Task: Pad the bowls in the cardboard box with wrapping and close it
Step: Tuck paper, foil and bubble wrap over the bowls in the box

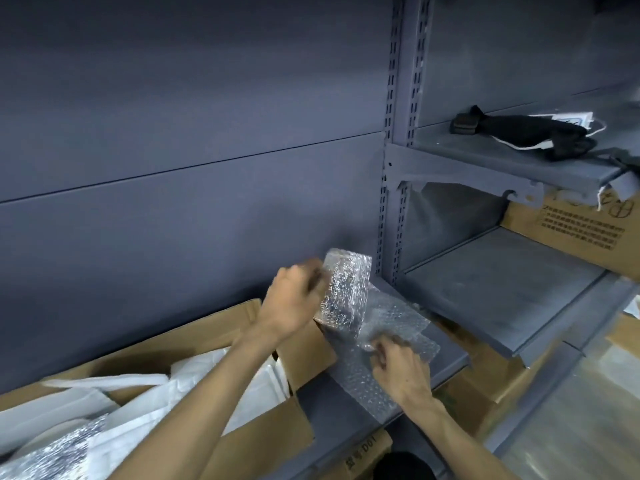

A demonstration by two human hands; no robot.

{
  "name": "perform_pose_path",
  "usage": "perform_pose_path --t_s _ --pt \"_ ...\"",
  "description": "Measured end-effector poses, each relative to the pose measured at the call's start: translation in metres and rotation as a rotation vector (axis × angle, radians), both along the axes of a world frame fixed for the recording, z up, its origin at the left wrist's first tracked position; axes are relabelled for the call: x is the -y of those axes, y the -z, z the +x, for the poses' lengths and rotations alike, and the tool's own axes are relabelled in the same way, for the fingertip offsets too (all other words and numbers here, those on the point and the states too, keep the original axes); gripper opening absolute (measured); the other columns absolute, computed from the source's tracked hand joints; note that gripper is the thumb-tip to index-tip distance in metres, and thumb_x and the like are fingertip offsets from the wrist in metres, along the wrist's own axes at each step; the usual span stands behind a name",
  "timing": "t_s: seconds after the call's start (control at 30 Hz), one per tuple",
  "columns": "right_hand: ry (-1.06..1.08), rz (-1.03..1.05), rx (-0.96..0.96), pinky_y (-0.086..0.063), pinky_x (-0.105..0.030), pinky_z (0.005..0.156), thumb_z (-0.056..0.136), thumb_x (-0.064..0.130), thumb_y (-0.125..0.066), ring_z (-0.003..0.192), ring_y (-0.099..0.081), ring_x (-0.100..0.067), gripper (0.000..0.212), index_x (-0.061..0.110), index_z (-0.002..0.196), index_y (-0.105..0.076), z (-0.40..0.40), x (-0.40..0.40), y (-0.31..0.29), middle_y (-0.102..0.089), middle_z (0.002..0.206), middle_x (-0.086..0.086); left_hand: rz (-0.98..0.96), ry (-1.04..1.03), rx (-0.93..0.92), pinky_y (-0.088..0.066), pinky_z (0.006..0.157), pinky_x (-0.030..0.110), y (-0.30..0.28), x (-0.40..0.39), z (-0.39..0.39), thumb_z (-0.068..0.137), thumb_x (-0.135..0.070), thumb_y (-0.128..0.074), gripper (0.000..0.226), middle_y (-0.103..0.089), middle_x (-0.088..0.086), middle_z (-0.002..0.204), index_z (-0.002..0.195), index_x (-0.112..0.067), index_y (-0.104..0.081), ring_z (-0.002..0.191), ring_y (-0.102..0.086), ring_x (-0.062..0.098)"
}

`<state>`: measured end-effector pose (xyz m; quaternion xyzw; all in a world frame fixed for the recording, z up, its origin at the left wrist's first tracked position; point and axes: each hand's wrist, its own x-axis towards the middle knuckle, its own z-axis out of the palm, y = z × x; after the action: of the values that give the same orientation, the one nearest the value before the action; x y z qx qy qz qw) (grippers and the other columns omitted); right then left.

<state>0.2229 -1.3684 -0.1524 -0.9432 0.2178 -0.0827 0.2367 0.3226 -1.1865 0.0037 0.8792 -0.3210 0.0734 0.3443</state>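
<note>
At the far left, the open cardboard box [263, 441] is sitting on the grey shelf [446, 355], cut off by the frame's left and bottom edges; white foam sheets [145, 407] and more wrap are filling it, hiding any bowls. Just right of the box's raised flap, the left hand [294, 299] is gripping the upright end of a bubble wrap sheet [349, 289], its fingers curled round the edge but smeared by motion blur. Below and to the right, the right hand [398, 368] is pinching the flat part of the same sheet against the shelf, fingertips blurred. Further right, a black strap [526, 131] is lying on an upper shelf.
</note>
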Motion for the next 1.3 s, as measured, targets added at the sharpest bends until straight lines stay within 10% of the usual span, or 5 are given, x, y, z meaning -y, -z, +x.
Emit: perform_pose_path --t_s 0.37,0.7,0.93,1.07,1.3 --pt "-0.289 0.238 0.668 -0.049 -0.031 0.075 0.098 0.027 -0.058 0.084 -0.062 -0.008 0.008 0.025 0.096 -0.066 0.041 -0.124 -0.109 -0.063 0.094 0.010 -0.469 -0.154 -0.238 -0.026 0.050 0.030 -0.033 -0.170 -0.017 0.101 -0.022 -0.062 0.040 -0.030 0.009 0.061 0.069 -0.007 -0.044 0.056 -0.029 0.018" --pt "-0.967 0.309 0.377 -0.049 -0.031 0.087 0.096 0.075 -0.034 0.097 -0.063 -0.001 0.057 0.030 0.095 -0.068 0.041 -0.290 -0.116 -0.067 0.099 0.019 -0.847 -0.467 -0.231 -0.040 0.051 0.016 -0.038 -0.378 -0.087 0.093 -0.032 -0.073 0.023 -0.050 0.002 0.071 0.076 -0.020 -0.063 0.062 -0.050 0.009" --pt "-1.022 -0.071 0.128 -0.054 -0.036 0.075 0.099 0.047 -0.047 0.086 -0.072 -0.013 0.028 0.043 0.127 -0.051 0.057 -0.332 -0.105 -0.075 0.094 0.019 -0.546 -0.598 -0.368 -0.033 0.055 0.029 0.004 -0.421 -0.104 0.099 -0.024 -0.064 0.030 -0.044 0.001 0.062 0.078 -0.003 -0.058 0.056 -0.040 0.014" --pt "-1.065 -0.195 0.018 -0.053 -0.037 0.084 0.087 0.050 -0.064 0.098 -0.071 -0.015 0.082 0.046 0.155 -0.019 0.064 -0.345 -0.094 -0.075 0.100 0.024 -0.336 -0.593 -0.348 -0.028 0.047 0.019 0.028 -0.422 -0.100 0.101 -0.028 -0.062 0.028 -0.040 -0.006 0.056 0.080 -0.010 -0.055 0.048 -0.034 0.008" --pt "-1.124 -0.286 -0.063 -0.049 -0.046 0.095 0.092 0.051 -0.057 0.104 -0.061 -0.017 0.045 0.045 0.136 -0.047 0.069 -0.350 -0.069 -0.057 0.112 0.011 -0.140 -0.658 -0.198 -0.036 0.050 0.026 0.067 -0.407 -0.080 0.101 -0.022 -0.061 0.023 -0.054 -0.013 0.052 0.083 -0.025 -0.047 0.047 -0.050 0.009"
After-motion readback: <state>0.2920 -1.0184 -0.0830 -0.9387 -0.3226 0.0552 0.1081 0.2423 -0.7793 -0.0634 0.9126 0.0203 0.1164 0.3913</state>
